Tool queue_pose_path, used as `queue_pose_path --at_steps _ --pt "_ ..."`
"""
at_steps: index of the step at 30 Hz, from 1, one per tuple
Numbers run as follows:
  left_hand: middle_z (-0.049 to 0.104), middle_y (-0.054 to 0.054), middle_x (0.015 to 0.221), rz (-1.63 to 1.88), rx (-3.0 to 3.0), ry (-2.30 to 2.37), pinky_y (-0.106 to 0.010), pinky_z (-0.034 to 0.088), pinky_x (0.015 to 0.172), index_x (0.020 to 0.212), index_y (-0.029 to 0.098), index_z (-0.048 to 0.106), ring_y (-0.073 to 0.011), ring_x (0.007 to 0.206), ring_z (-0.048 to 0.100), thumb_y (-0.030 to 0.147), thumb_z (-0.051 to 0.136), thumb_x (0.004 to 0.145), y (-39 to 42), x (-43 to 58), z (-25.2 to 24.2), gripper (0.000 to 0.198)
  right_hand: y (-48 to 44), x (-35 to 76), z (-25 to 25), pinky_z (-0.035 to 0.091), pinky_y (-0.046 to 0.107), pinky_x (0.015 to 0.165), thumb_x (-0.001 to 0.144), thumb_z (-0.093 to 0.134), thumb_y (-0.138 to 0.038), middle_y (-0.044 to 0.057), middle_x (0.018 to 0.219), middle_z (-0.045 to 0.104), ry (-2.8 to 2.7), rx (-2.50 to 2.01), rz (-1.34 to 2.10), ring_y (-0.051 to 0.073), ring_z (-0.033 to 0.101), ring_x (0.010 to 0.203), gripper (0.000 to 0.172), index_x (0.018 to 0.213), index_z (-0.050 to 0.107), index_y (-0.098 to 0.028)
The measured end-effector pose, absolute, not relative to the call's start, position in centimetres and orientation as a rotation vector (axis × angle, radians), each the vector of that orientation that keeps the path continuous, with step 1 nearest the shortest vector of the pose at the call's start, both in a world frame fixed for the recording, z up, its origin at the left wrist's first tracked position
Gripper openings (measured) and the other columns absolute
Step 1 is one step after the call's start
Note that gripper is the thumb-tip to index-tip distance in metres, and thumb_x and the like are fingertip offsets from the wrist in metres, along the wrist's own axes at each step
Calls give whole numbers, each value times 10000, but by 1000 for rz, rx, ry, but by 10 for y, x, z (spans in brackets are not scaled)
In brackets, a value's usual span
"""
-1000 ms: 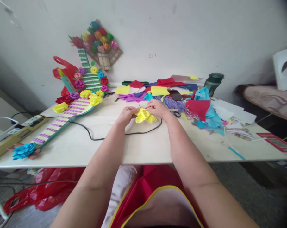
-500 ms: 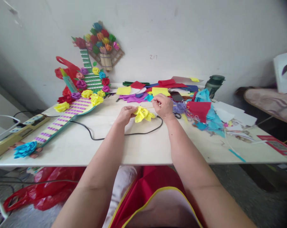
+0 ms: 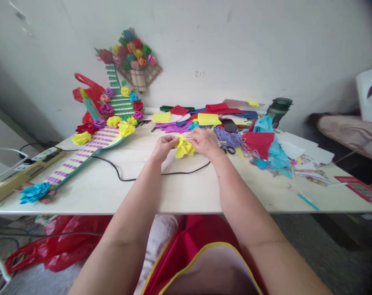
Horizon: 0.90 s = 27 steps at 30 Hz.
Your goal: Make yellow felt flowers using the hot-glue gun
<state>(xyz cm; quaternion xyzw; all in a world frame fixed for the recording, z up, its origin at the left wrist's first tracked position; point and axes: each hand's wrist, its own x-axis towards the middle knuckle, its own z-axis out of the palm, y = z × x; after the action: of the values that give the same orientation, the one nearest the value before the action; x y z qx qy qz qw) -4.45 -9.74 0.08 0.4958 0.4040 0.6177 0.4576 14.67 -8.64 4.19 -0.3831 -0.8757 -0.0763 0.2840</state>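
Note:
A yellow paper flower [image 3: 184, 148] with loose, spread petals is held up over the middle of the table. My left hand [image 3: 163, 148] pinches its left edge between thumb and fingers. From the other side, the closed fingers of my right hand [image 3: 204, 142] grip the flower's right edge; a thin pale piece shows near these fingertips, too small to name. A black cable [image 3: 187, 173] lies on the white table [image 3: 186, 194] just below the flower.
Guitar-shaped crafts with paper flowers [image 3: 81, 151] lie and lean at left, near a power strip [image 3: 28, 166]. Coloured paper sheets [image 3: 176, 119], purple yarn [image 3: 229, 137], scissors [image 3: 229, 150] and blue paper [image 3: 275, 151] are piled behind and right. A dark bottle [image 3: 279, 110] stands at the back.
My right hand has moved left and down, from above and right of the flower onto its right edge. My left hand keeps its hold.

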Motion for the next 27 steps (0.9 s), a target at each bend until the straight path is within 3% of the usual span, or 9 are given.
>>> queue_pose_path --at_steps 4,10,23,27 --pt "631 -1 624 1501 1253 1012 -252 475 648 656 145 671 -114 605 559 421 893 518 -99 -43 2 380 -88 148 41 441 318 779 945 521 -333 67 1158 714 -2359 -1116 -152 225 642 976 313 1155 747 -282" --pt "636 -4 637 1476 1267 988 -243 456 644 663 144 678 -111 612 565 373 867 568 -98 -44 1 312 -89 149 43 482 316 852 930 552 -309 26 1206 737 -2394 -1146 -62 224 660 1101 303 1168 739 -325" --pt "654 -19 647 1431 1178 940 -246 484 652 661 136 677 -125 625 599 340 868 580 -101 -39 3 291 -82 146 38 488 302 789 932 547 -334 22 1067 782 -2383 -1157 -100 216 697 1011 262 1042 784 -327" --pt "671 -25 685 1496 983 915 -265 518 651 786 145 693 -154 656 639 294 804 637 -99 -39 5 238 -82 146 39 484 301 807 928 551 -301 20 1083 780 -2398 -1113 -91 214 694 1025 266 1050 786 -326"
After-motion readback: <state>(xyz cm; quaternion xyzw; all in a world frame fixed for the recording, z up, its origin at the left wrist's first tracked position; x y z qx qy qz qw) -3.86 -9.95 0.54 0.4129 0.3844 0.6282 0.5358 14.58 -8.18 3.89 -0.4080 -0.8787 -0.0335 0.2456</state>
